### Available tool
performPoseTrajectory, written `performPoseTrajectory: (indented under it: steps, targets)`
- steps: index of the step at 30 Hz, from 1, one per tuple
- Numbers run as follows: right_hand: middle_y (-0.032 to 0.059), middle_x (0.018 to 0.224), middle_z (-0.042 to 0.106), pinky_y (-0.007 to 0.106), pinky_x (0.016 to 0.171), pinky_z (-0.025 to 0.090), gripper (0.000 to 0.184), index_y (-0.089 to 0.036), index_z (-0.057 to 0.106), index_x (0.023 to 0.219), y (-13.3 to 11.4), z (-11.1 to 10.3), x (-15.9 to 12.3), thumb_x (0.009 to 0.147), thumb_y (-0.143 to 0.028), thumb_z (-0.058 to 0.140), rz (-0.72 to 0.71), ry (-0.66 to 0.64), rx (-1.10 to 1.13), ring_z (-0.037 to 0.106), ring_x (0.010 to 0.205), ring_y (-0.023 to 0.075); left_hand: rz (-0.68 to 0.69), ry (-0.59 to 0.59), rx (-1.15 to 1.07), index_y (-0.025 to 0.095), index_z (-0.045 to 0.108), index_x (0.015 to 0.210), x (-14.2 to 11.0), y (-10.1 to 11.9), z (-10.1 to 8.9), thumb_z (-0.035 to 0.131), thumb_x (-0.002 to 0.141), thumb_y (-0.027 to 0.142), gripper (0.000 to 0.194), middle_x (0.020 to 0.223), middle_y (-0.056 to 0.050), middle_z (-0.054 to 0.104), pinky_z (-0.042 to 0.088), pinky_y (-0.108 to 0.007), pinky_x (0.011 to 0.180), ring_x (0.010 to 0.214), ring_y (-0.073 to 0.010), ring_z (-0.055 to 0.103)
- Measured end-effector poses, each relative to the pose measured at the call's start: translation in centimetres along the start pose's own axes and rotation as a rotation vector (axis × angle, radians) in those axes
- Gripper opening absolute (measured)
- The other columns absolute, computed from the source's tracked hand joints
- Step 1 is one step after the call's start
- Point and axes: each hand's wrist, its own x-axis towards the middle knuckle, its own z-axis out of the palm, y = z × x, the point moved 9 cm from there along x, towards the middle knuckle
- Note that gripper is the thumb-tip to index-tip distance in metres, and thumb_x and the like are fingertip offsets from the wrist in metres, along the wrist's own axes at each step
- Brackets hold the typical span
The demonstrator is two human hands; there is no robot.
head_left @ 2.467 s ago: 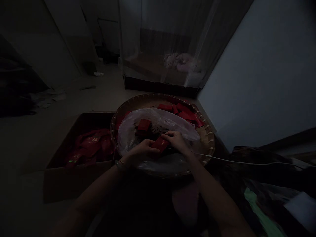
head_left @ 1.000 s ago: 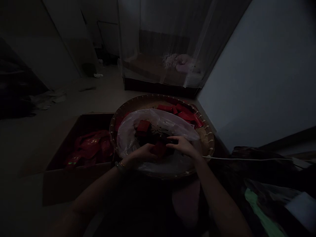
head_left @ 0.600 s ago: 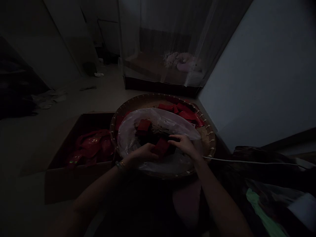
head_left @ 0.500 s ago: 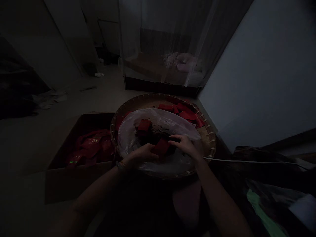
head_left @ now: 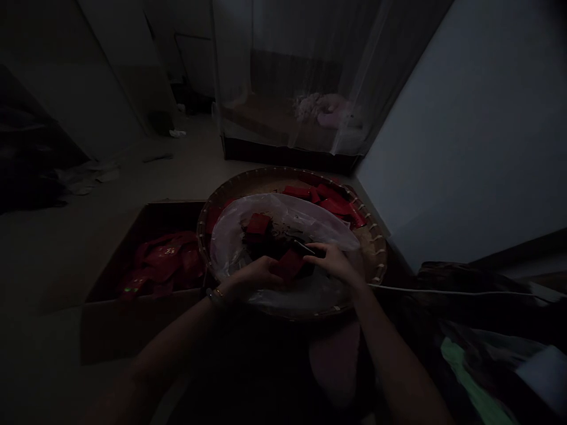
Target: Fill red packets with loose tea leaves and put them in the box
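Observation:
The room is very dark. My left hand [head_left: 256,276], with a bracelet at the wrist, is closed on a small red packet [head_left: 290,264] over a round woven tray [head_left: 374,248]. My right hand [head_left: 335,262] is just right of the packet and pinches a thin dark tool [head_left: 301,246] that points up and left. Under both hands a clear plastic sheet [head_left: 230,236] lies in the tray with a dark loose heap and another red packet [head_left: 257,225] on it. More red packets [head_left: 330,200] lie at the tray's far rim.
A cardboard box [head_left: 110,283] of red packets [head_left: 162,262] stands left of the tray. A white cable [head_left: 443,291] runs off to the right. A netted bed [head_left: 292,118] with soft toys stands behind. A wall [head_left: 465,136] rises at the right, and clutter lies at lower right.
Both hands held the red packet between them 2.5 s ago. The right hand then let go, spread its fingers, and now pinches a thin dark tool beside the packet. The left hand keeps the packet.

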Motion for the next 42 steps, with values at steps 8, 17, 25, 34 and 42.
performPoseTrajectory:
  steps: [8, 17, 25, 34, 42]
  targets:
    - [0.0045, 0.102, 0.072, 0.037, 0.085, 0.051, 0.033, -0.022, 0.071, 0.101, 0.1, 0.1, 0.2, 0.071, -0.033, 0.069, -0.02, 0.036, -0.02, 0.065, 0.097, 0.0251, 0.011, 0.006, 0.005, 0.008, 0.07, 0.094, -0.2, 0.4, -0.1, 0.067, 0.063, 0.026, 0.036, 0.071, -0.001, 0.064, 0.038, -0.02, 0.055, 0.059, -0.0111, 0.052]
    - [0.0059, 0.109, 0.069, 0.036, 0.087, 0.049, 0.044, -0.02, 0.066, 0.111, 0.5, -0.6, 0.3, 0.07, -0.035, 0.07, -0.017, 0.012, -0.063, 0.063, 0.101, 0.0244, -0.023, 0.096, -0.113, 0.007, 0.069, 0.091, 0.1, -0.6, -0.9, 0.067, 0.062, 0.021, 0.032, 0.067, -0.002, 0.064, 0.039, -0.019, 0.051, 0.055, -0.0108, 0.055]
    - [0.0112, 0.112, 0.068, 0.038, 0.087, 0.048, 0.051, -0.015, 0.063, 0.115, 3.9, -0.2, -1.2, 0.067, -0.031, 0.072, 0.065, -0.092, -0.321, 0.063, 0.101, 0.0276, 0.043, 0.306, -0.283, 0.008, 0.065, 0.079, 0.6, -0.3, -3.6, 0.068, 0.061, 0.016, 0.02, 0.063, -0.004, 0.066, 0.045, -0.019, 0.054, 0.055, -0.0111, 0.06]
    - [0.0055, 0.097, 0.071, 0.031, 0.075, 0.046, 0.043, -0.022, 0.066, 0.102, -2.1, 0.0, 0.3, 0.089, -0.053, 0.039, -0.081, 0.191, -0.238, 0.064, 0.087, 0.0222, 0.058, 0.104, -0.2, 0.008, 0.067, 0.088, 0.0, 0.1, -1.1, 0.065, 0.062, 0.017, 0.028, 0.068, -0.001, 0.064, 0.04, -0.019, 0.054, 0.056, -0.0095, 0.055]
    - [0.0033, 0.064, 0.062, 0.027, 0.063, 0.042, 0.045, -0.021, 0.061, 0.065, -3.8, 1.2, 0.0, 0.084, -0.058, 0.045, -0.228, 0.34, -0.257, 0.057, 0.063, 0.0171, 0.03, 0.062, -0.195, 0.008, 0.068, 0.088, -0.6, 0.0, -0.3, 0.064, 0.063, 0.019, 0.027, 0.065, 0.0, 0.062, 0.037, -0.018, 0.051, 0.055, -0.0089, 0.053]
